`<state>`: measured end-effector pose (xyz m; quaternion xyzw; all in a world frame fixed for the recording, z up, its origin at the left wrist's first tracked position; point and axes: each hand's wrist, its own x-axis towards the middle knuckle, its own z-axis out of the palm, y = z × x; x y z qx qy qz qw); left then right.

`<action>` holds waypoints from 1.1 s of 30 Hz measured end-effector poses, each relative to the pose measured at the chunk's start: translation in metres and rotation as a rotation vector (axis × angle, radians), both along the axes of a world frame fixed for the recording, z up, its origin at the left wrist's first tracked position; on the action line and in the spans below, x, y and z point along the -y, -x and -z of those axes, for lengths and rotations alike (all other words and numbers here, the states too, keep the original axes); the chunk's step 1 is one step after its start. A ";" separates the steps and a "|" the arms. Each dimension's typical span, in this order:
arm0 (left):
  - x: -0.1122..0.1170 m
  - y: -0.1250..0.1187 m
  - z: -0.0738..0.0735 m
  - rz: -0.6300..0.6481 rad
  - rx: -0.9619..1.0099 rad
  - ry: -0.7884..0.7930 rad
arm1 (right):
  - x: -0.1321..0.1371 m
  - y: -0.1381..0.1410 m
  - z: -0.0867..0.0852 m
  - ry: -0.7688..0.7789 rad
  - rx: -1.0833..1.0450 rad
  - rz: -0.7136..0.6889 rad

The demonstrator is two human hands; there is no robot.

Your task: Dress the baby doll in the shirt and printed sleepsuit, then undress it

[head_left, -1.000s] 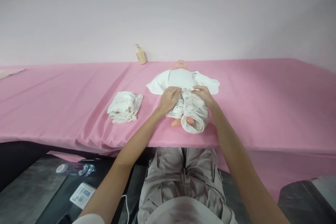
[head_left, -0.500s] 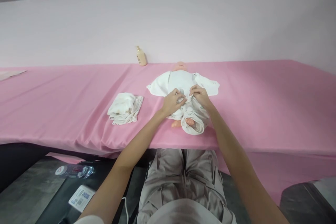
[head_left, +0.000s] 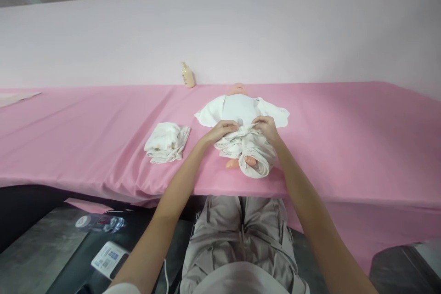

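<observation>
A baby doll (head_left: 237, 88) lies on its back with its head toward the wall, wearing a white top (head_left: 237, 105) with the sleeves spread. White baby trousers (head_left: 253, 147) are bunched around its legs, and the feet (head_left: 250, 161) show at the near end. My left hand (head_left: 223, 129) grips the waist edge of the trousers on the left, fingers closed. On the right, my right hand (head_left: 267, 127) pinches the same waistband. The doll's hips are hidden under the cloth.
A folded white cloth stack (head_left: 167, 142) lies to the left on the pink tablecloth (head_left: 86, 133). Against the wall stands a cream pump bottle (head_left: 188, 76). Below the table, a plastic bottle (head_left: 99, 223) and a white box (head_left: 109, 259) rest on a dark surface.
My left hand has moved left along the waistband, spreading the trousers wider. My right hand has shifted slightly right and stays on the cloth. The view has tilted a little.
</observation>
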<state>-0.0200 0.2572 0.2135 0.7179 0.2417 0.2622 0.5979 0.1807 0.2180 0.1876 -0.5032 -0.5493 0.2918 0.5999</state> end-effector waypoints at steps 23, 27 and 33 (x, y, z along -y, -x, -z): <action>-0.069 -0.001 0.049 -0.662 0.080 -0.193 | -0.030 -0.024 0.030 0.177 0.037 0.369; -0.080 -0.012 0.053 -0.772 0.040 -0.065 | -0.052 -0.019 0.031 0.243 -0.001 0.405; -0.082 -0.012 0.056 -0.628 0.191 0.242 | -0.062 -0.021 0.026 0.342 -0.096 0.400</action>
